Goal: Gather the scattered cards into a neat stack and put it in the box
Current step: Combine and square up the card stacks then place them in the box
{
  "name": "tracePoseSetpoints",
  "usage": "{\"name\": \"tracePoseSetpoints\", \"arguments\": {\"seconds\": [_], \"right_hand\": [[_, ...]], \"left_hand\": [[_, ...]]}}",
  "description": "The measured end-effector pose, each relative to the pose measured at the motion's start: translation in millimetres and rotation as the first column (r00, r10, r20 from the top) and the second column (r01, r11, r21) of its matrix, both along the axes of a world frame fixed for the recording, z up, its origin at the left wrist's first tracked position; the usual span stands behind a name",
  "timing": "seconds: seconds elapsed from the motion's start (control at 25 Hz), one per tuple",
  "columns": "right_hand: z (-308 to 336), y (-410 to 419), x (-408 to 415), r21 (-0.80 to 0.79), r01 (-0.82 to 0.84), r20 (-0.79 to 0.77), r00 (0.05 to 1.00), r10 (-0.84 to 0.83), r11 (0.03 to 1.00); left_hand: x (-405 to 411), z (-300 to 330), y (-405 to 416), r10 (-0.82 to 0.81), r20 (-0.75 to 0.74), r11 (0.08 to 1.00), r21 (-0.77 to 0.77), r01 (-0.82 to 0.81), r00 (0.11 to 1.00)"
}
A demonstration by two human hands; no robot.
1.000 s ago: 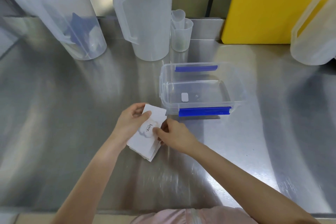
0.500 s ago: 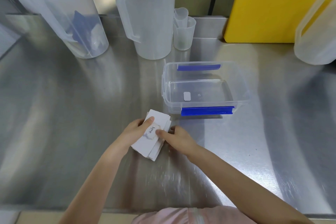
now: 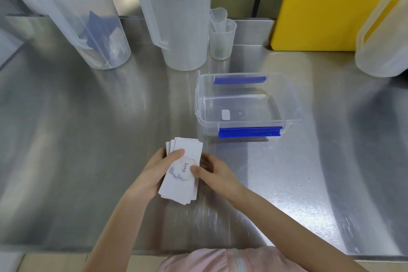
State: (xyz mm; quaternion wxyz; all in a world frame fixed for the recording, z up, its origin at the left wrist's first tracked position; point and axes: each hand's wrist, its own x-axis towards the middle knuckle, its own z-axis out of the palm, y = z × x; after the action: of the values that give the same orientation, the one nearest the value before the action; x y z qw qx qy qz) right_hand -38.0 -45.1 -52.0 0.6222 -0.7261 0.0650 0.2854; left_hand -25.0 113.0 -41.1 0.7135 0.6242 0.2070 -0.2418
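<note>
Both hands, left hand [image 3: 160,166] & right hand [image 3: 215,173], fingers closed round the cards [image 3: 182,172] above the counter [image 3: 88,139], near the box [image 3: 247,104] (edges still fanned). Risk: loose grip lets cards slip, scatter.

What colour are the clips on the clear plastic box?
Blue; both clips on the box show clearly in the head view.

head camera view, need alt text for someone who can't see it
Two bare hands, left hand and right hand, hold a slightly uneven stack of white cards above a steel counter. An open clear plastic box with blue clips sits just beyond, with plastic jugs and a yellow board behind.
</note>
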Motion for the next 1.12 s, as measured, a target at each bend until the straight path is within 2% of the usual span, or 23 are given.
{"name": "tracePoseSetpoints", "arguments": {"seconds": [0.08,0.24,0.36,0.48,0.6,0.68,0.72,0.8,0.88,0.92,1.0,1.12], "right_hand": [[-1,-6,-2,0.005,-0.013,0.012,1.0,0.013,1.0],[-2,-18,-10,0.072,-0.098,-0.061,0.993,0.102,0.993],[-4,-25,-16,0.083,-0.106,-0.06,0.992,0.111,0.991],[5,-42,-15,0.001,-0.149,-0.01,0.989,0.149,0.989],[27,-70,-4,-0.184,-0.336,0.1,0.928,0.358,0.924],[39,-85,5,-0.455,-0.397,0.185,0.833,0.521,0.797],[42,-90,9,-0.595,-0.378,0.218,0.774,0.595,0.709],[42,-96,16,-0.79,-0.266,0.261,0.668,0.697,0.552],[36,-97,17,-0.88,-0.189,0.243,0.609,0.755,0.436],[30,-96,15,-0.897,-0.187,0.218,0.601,0.769,0.4],[16,-93,7,-0.896,-0.205,0.194,0.618,0.761,0.395],[3,-91,-1,-0.88,-0.201,0.218,0.634,0.742,0.43]], "left_hand": [[-6,0,-5,0.068,0.046,0.998,0.0,-0.068,0.997],[-20,0,-22,0.202,0.03,0.961,-0.201,-0.192,0.979],[-28,-5,-36,0.175,0.017,0.952,-0.257,-0.165,0.984],[-30,-8,-36,0.079,0.104,0.968,-0.245,-0.051,0.991],[-23,-7,-27,-0.207,0.241,0.974,-0.041,0.223,0.948],[-14,-6,-28,-0.427,0.305,0.903,0.103,0.416,0.851],[-9,-6,-31,-0.501,0.317,0.865,0.186,0.466,0.805],[-3,-11,-39,-0.587,0.294,0.789,0.418,0.451,0.754],[0,-22,-47,-0.637,0.237,0.669,0.643,0.373,0.734],[-2,-29,-51,-0.657,0.217,0.615,0.708,0.346,0.722],[-7,-42,-59,-0.672,0.188,0.565,0.756,0.331,0.716],[-12,-52,-62,-0.626,0.163,0.597,0.73,0.334,0.763]]}}
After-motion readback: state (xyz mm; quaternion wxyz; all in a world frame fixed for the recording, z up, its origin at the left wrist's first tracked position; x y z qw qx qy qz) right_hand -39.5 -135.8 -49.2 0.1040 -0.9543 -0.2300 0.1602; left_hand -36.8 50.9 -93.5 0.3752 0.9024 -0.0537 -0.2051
